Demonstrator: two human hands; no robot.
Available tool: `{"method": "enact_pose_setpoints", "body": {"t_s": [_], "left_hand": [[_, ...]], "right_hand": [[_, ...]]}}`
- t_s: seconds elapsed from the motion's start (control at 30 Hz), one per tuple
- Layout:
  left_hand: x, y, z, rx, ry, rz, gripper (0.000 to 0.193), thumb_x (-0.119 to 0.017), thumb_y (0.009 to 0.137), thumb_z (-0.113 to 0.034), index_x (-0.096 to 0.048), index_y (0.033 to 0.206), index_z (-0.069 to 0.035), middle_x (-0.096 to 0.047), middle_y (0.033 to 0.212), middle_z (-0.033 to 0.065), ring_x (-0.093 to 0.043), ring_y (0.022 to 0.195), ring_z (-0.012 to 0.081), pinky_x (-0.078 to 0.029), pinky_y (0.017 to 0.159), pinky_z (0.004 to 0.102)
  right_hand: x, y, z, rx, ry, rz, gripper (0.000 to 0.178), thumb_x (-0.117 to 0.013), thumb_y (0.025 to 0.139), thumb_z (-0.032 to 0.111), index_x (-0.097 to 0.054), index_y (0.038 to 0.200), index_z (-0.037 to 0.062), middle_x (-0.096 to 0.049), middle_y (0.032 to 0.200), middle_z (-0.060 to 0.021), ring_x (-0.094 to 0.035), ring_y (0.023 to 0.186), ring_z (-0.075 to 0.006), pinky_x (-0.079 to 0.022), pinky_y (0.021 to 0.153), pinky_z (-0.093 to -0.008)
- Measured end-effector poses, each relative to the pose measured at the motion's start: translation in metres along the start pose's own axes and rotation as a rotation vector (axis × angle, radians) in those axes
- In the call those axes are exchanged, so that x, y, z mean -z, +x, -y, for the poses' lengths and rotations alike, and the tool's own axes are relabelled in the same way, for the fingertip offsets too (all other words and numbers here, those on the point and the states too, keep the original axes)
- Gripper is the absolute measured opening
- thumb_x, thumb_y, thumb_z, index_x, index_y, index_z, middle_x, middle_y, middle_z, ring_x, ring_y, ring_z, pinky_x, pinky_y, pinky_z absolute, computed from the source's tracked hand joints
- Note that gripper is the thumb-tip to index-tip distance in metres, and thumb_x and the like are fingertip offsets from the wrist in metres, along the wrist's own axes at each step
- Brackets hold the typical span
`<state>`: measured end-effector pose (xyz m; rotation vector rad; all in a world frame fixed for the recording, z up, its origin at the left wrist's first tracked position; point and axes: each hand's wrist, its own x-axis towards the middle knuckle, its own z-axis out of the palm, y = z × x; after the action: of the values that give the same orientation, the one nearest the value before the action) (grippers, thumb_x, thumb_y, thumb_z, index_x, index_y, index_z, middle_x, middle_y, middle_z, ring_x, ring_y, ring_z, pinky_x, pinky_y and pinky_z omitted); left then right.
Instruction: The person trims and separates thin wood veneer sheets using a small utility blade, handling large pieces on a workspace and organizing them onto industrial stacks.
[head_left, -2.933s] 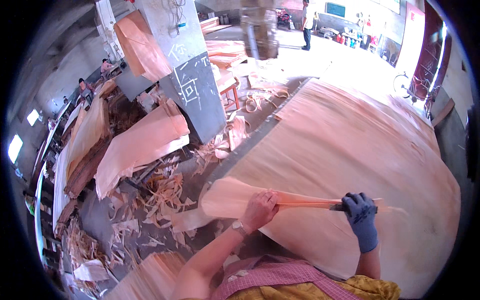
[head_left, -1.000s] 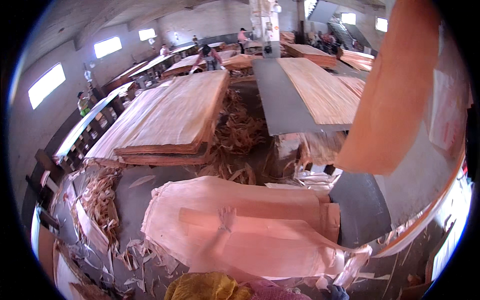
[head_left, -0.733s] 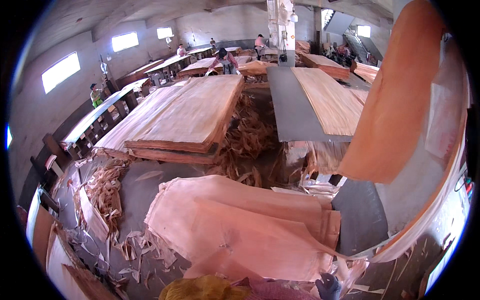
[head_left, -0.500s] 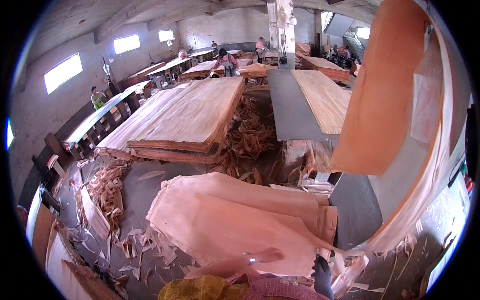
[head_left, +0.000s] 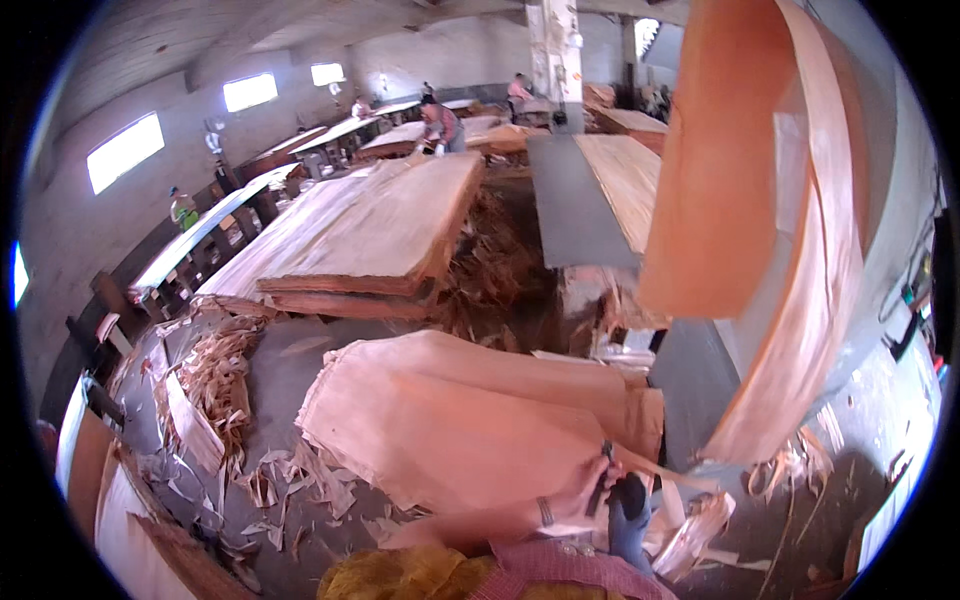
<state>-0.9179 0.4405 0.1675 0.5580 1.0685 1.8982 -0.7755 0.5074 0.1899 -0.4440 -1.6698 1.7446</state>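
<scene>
we have our bare left hand (head_left: 580, 492) and gloved right hand (head_left: 629, 498) close together at the right end of the wood sheets (head_left: 450, 430), piled before us. a dark narrow object (head_left: 600, 480) shows between them; blurred, we cannot tell either grip.

Pinkish-tan veneer sheets (head_left: 460, 430) are lying in an overlapping pile, their left edges running uneven; a narrow dark object (head_left: 600, 485) is slanting near the right end.
</scene>
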Motion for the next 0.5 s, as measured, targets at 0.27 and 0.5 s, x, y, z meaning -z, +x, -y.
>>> {"method": "enact_pose_setpoints", "body": {"t_s": [0.27,0.5], "left_hand": [[-0.054,-0.025,-0.105,-0.108,0.305,0.033,0.041,-0.041,0.106,-0.025,-0.045,0.141,-0.006,-0.058,0.082,0.002,-0.054,0.059,0.0056,-0.046,0.054,0.0203],[-0.094,-0.033,-0.124,-0.069,0.464,0.163,0.05,-0.039,0.104,-0.013,-0.026,0.152,-0.013,-0.052,0.087,0.0011,-0.05,0.06,0.0061,-0.046,0.053,0.0199]], "right_hand": [[0.02,0.021,0.061,-0.083,-0.054,0.008,0.017,-0.061,0.094,0.005,-0.06,0.11,-0.0009,-0.063,0.094,-0.0027,-0.058,0.083,-0.0078,-0.049,0.074,-0.0228],[0.022,0.035,0.098,0.183,-0.264,0.026,0.01,-0.063,0.091,0.005,-0.061,0.098,-0.0006,-0.064,0.086,-0.0104,-0.063,0.074,-0.0175,-0.049,0.065,-0.0295]]}}
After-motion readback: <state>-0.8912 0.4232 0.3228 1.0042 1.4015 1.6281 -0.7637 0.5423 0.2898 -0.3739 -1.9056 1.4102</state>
